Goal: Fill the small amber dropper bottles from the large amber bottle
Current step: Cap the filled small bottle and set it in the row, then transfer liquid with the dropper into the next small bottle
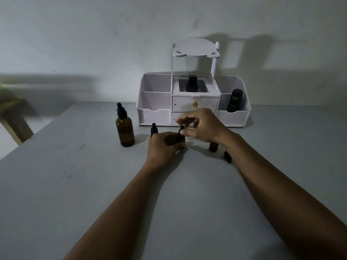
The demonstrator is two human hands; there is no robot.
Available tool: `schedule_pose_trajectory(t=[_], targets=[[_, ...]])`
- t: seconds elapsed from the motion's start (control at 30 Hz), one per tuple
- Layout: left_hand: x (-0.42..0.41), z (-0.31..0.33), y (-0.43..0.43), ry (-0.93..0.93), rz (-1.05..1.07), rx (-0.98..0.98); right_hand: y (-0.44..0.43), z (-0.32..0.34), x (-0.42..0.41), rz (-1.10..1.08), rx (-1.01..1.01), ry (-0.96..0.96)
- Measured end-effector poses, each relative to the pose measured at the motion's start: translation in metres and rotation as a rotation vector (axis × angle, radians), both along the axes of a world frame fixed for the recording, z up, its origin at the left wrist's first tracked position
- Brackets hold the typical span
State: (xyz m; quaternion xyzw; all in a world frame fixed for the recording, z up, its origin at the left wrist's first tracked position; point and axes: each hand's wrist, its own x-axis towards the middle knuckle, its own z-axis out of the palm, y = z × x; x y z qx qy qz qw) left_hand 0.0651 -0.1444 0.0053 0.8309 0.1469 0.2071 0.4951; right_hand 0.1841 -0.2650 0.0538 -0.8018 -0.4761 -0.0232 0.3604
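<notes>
- Grey desk (75, 194), wide and bare toward the viewer and to the left; left edge falling away at an angle; plenty of room for both forearms.
- White organizer (155, 102) against the wall, closing off the far side just behind the hands.
- Large bottle (125, 131) upright left of the hands, dropper cap on, apart from them, likely kept within reach for pouring.
- Left hand (163, 147) curled round a small bottle (181, 140), steadying it on the desk.
- Right hand (199, 126) above, thumb and forefinger pinching its cap (181, 130), probably twisting.
- Second small bottle (154, 129) just behind the left hand, capped.
- Third (213, 147) under the right wrist, seemingly open; loose dropper (227, 156) lying beside it.
</notes>
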Motion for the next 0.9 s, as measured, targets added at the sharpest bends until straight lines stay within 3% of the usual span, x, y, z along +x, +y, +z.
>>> schedule_pose_trajectory(t=[0.53,0.73,0.9], targets=[[-0.004,0.002,-0.004,-0.01,0.0,-0.045,0.002,-0.002,-0.001,-0.066,-0.028,0.001],[-0.023,0.001,0.007,-0.013,-0.036,-0.06,0.005,0.017,-0.01,-0.108,0.191,-0.027],[-0.05,0.021,0.04,-0.412,0.222,-0.115,0.041,0.036,-0.029,-0.085,0.389,0.052]])
